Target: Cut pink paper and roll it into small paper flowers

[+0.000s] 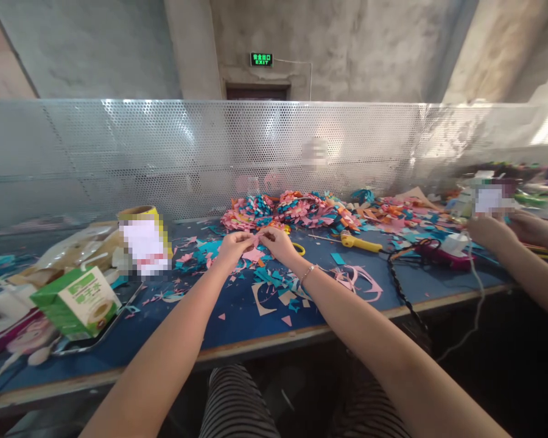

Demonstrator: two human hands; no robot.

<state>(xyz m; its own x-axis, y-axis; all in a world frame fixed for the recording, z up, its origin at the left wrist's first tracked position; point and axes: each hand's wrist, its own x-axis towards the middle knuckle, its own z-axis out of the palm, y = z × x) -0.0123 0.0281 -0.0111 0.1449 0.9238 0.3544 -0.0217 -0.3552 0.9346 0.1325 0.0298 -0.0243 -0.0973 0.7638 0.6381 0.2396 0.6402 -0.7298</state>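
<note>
Over the middle of the table, my left hand and my right hand meet with fingertips pinched. A small pink piece of thin sheet, felt or foam, shows between them; its exact shape is partly hidden by the fingers. Just behind my hands lie bunched pink, blue and orange cut strips. A yellow handle loop, perhaps of scissors, shows by my right wrist. Blue scraps and a cream offcut are scattered beneath and in front of my hands.
A yellow glue gun with a dark cord lies to the right. Another person's hands work at the far right, near a pink power strip. On the left stand a green drink carton and a yellow roll. A perforated metal screen runs behind.
</note>
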